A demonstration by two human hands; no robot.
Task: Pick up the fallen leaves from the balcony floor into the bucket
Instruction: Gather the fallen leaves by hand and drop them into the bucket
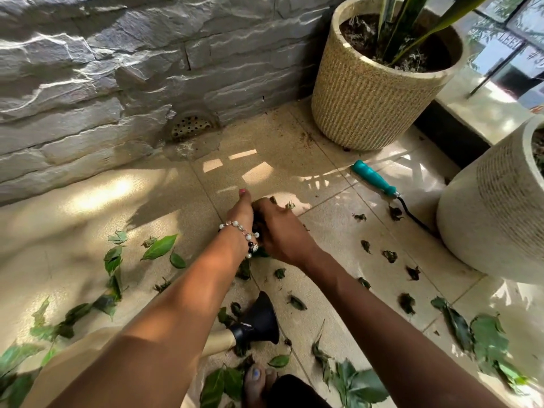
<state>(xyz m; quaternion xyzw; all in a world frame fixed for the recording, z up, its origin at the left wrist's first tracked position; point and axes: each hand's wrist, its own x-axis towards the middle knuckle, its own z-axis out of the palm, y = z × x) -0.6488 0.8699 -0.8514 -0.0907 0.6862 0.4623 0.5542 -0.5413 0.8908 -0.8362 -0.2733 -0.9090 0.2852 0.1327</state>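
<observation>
Leaves [487,337] lie scattered on the tiled floor [176,201] nearest the feet. Further out, a gathered clump is pressed between left hand [240,214] and right hand [278,231], fingers curled around it. No bucket is seen; it must be found next.

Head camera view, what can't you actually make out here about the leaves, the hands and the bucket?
- Green plastic bucket: none in the head view.
- Bunch of dark leaves pressed between left hand and right hand: mostly hidden by them.
- Teal-handled garden tool: its head is hidden behind the pale ribbed pot.
- Black-spouted beige watering can: body covered by the left forearm.
</observation>
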